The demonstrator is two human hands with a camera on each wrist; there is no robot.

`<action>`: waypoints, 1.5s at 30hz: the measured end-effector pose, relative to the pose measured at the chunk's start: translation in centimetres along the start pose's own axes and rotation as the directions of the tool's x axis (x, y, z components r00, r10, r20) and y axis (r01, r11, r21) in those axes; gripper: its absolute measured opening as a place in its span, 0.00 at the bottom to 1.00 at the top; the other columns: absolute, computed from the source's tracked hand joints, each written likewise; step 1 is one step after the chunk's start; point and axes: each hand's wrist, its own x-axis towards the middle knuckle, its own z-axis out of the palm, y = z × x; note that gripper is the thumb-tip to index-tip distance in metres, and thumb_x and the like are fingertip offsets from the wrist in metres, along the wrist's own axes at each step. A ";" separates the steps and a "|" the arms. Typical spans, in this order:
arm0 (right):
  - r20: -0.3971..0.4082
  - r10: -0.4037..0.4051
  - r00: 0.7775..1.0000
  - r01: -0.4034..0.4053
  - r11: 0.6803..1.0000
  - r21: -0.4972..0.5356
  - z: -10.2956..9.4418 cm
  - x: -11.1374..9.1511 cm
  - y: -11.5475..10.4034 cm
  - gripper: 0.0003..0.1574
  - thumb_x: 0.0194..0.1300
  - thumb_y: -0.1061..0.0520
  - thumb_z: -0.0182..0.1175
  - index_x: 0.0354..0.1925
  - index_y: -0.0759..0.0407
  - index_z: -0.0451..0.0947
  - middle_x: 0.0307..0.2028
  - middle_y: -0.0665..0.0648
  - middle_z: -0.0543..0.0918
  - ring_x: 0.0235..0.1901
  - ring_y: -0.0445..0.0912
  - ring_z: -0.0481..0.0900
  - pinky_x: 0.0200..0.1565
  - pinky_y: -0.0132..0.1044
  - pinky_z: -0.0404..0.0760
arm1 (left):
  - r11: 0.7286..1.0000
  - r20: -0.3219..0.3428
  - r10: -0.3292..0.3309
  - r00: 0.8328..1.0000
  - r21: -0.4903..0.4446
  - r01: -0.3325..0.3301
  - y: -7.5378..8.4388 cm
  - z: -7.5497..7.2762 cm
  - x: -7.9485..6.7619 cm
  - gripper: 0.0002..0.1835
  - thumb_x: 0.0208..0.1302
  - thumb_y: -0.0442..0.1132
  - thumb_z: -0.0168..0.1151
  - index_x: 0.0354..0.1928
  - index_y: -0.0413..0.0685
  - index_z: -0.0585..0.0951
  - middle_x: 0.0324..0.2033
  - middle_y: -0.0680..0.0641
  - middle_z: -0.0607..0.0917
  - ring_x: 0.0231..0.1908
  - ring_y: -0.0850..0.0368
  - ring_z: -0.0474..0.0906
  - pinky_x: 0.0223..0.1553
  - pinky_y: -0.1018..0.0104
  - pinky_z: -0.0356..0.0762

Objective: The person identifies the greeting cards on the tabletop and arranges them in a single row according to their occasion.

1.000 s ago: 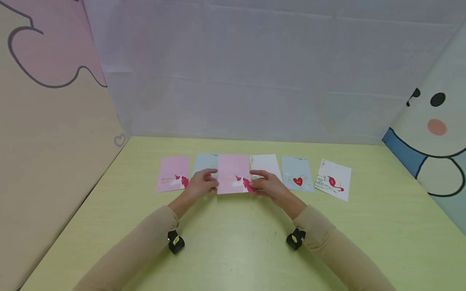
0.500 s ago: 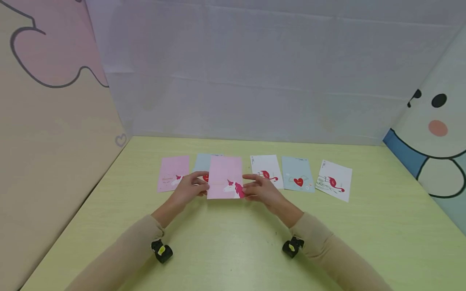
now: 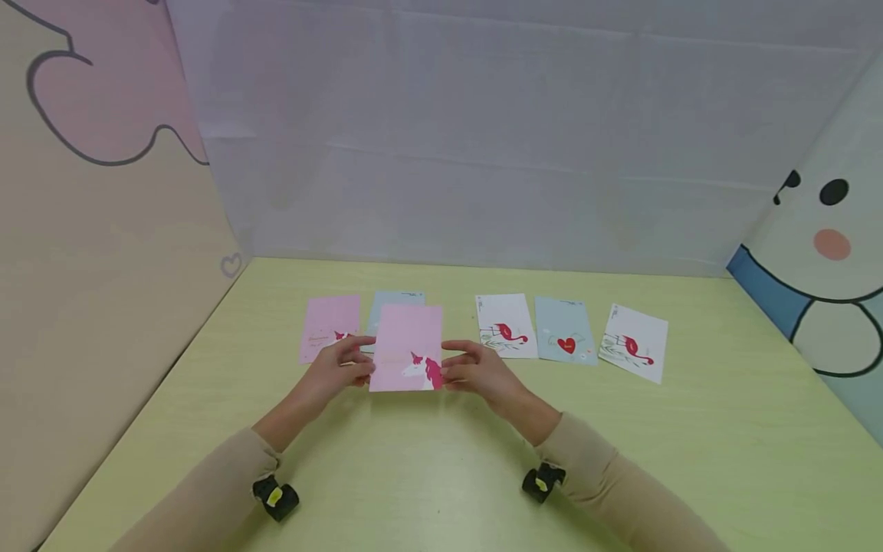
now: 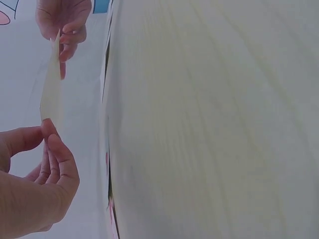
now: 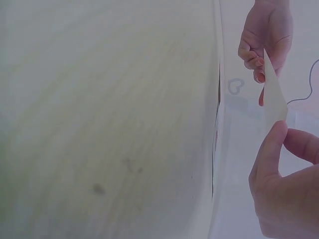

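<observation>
A pink card (image 3: pixel 405 341) with a unicorn printed at its lower right is held up between both hands, raised off the table. My left hand (image 3: pixel 338 372) pinches its left edge between thumb and fingers; my right hand (image 3: pixel 486 373) pinches the right edge. In the left wrist view the card (image 4: pixel 51 92) shows its pale back, nearly edge-on. Behind the left hand lies another pink unicorn card (image 3: pixel 331 322), partly covered by the fingers. A light blue card (image 3: pixel 389 297) shows behind the held one, its lower part hidden.
Right of the hands, a white flamingo card (image 3: pixel 502 310), a light blue heart card (image 3: pixel 562 318) and a tilted white flamingo card (image 3: pixel 638 330) lie in a row on the pale wooden table (image 3: pixel 441 475). A white sheet (image 3: pixel 441 138) hangs behind the table.
Both hands have carried the pink unicorn card left and nearer to the body. The white flamingo card's print, earlier covered by the right hand, now shows.
</observation>
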 end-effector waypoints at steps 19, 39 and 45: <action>0.127 0.030 0.991 -0.030 1.000 -0.003 2.8 -1.2 0.9 0.25 0.59 0.67 0.53 0.56 0.68 0.64 0.38 0.61 0.76 0.32 0.46 0.77 0.41 0.39 0.76 | 0.997 0.005 -0.053 0.999 0.047 0.053 -1.4 -2.3 -3.0 0.25 0.56 0.30 0.58 0.57 0.34 0.66 0.29 0.42 0.77 0.29 0.53 0.75 0.33 0.65 0.77; 0.212 0.071 0.975 -0.070 0.997 -0.014 5.6 -1.3 1.1 0.22 0.60 0.66 0.53 0.53 0.68 0.67 0.37 0.59 0.77 0.34 0.49 0.78 0.40 0.39 0.77 | 0.995 0.061 -0.072 0.995 0.078 0.068 -2.3 -5.4 -5.3 0.25 0.57 0.30 0.57 0.56 0.30 0.64 0.30 0.42 0.77 0.30 0.53 0.75 0.33 0.64 0.76; 0.237 0.078 0.968 -0.084 0.996 0.013 6.5 -1.3 1.5 0.21 0.60 0.67 0.52 0.53 0.69 0.66 0.37 0.59 0.78 0.33 0.50 0.79 0.39 0.41 0.77 | 0.997 0.121 -0.053 0.991 0.067 0.045 -2.4 -6.5 -6.0 0.26 0.56 0.30 0.57 0.56 0.26 0.63 0.30 0.42 0.78 0.30 0.54 0.75 0.34 0.64 0.76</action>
